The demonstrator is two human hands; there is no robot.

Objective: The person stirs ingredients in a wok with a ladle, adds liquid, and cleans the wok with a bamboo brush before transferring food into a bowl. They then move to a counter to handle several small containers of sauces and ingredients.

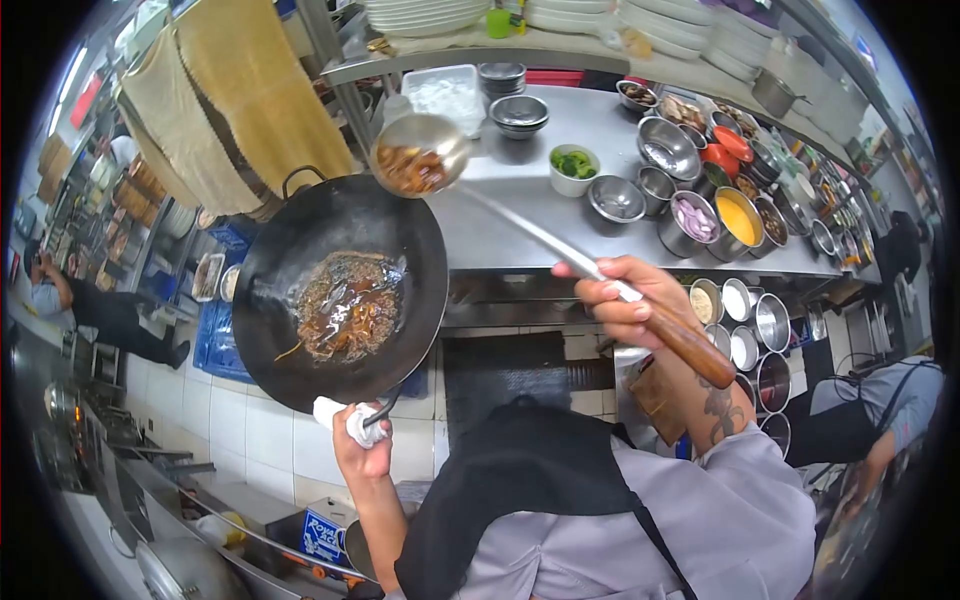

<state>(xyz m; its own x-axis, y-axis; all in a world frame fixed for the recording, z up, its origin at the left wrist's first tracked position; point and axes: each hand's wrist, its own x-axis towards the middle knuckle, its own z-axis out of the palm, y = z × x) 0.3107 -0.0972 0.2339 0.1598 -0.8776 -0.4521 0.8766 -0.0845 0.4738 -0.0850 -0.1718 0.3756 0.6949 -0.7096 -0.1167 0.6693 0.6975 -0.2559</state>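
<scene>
My left hand (pixel 366 450) is closed around a white cloth (pixel 345 424) wrapped on the near loop handle of a black wok (pixel 262 290). The wok is held up left of the steel counter, with brown saucy food (pixel 345 305) in its bottom. My right hand (pixel 632 300) grips a long ladle (pixel 540 235) by its shaft, just above the wooden handle. The ladle's bowl, slightly blurred, holds brown saucy pieces (pixel 412 170) and hangs over the wok's far right rim, near the counter's left end.
On the steel counter (pixel 490 215) are stacked metal bowls (pixel 520 115), a white bowl of greens (pixel 573 168), sliced onions (pixel 694 217) and yellow liquid (pixel 738 217) in pots. Yellow cloths (pixel 240 90) hang behind the wok. One person (pixel 110 315) stands left, another (pixel 860 405) right.
</scene>
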